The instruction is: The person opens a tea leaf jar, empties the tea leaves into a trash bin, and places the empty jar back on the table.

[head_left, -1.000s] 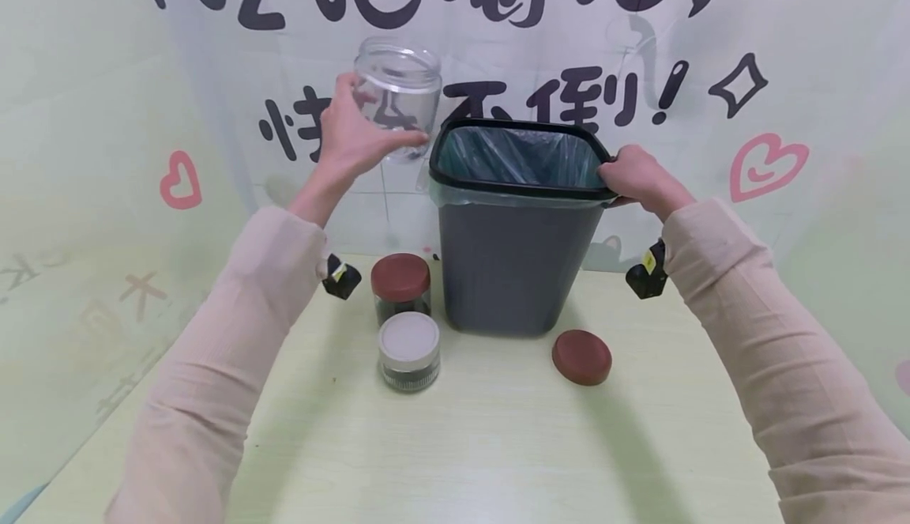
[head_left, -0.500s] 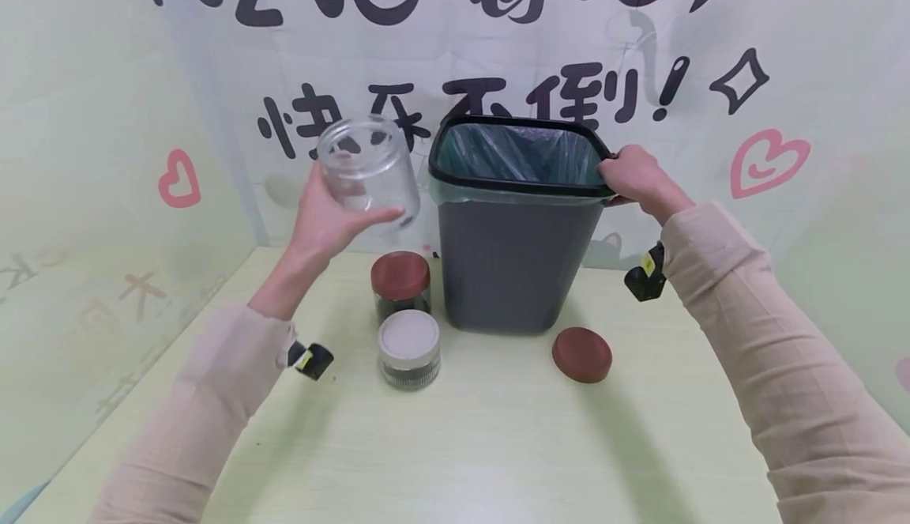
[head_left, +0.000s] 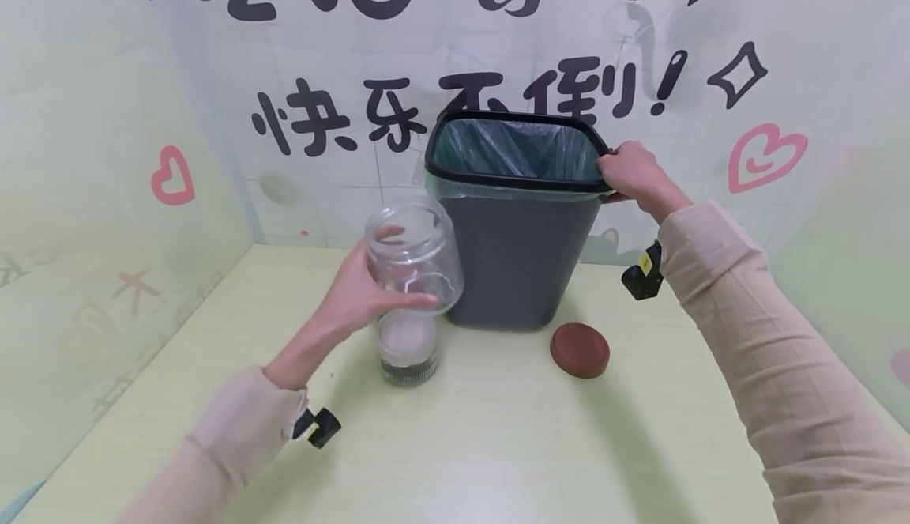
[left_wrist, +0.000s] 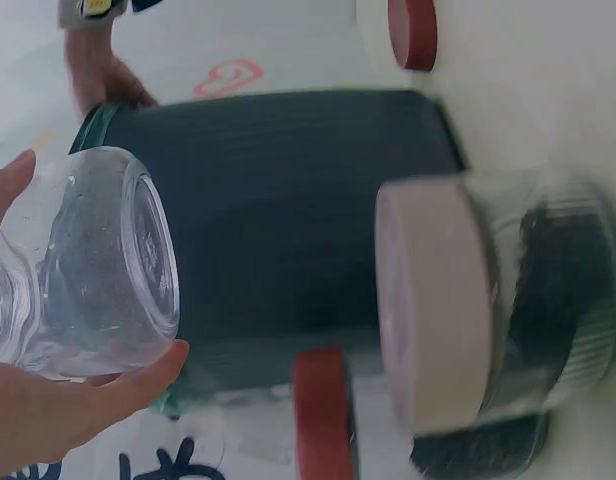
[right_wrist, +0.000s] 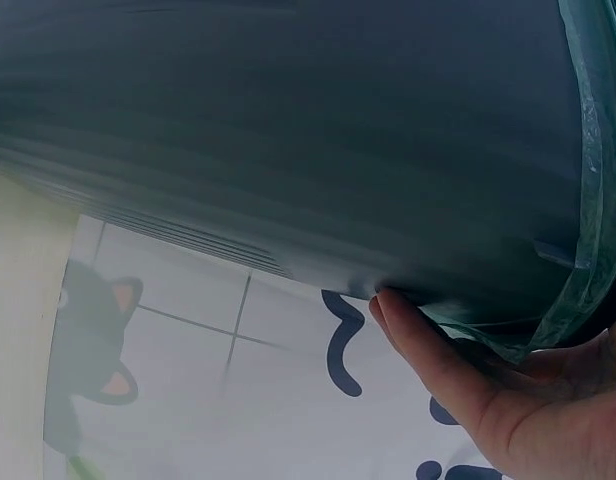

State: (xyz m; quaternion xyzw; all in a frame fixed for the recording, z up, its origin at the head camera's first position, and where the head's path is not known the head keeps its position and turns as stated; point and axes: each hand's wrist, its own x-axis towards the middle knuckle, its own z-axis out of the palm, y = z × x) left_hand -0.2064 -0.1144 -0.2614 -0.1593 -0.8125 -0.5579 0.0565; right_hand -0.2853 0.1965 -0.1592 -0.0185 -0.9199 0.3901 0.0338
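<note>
Head view: the grey bin (head_left: pixel 519 263) stands between my hands, its rim (head_left: pixel 522 182) clamped in my right hand (head_left: pixel 634 175). My left hand (head_left: pixel 361 291), well apart, grips the clear jar (head_left: pixel 421 259) (mouth upward). Below that hand sits the white-lidded jar (head_left: pixel 407 354); below my right, the red lid (head_left: pixel 580 350).

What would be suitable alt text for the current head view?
A person's left hand holds an open clear jar near a lined gray wastebasket, whose rim the right hand grips; a white-lidded jar and red lid are on the table.
</note>
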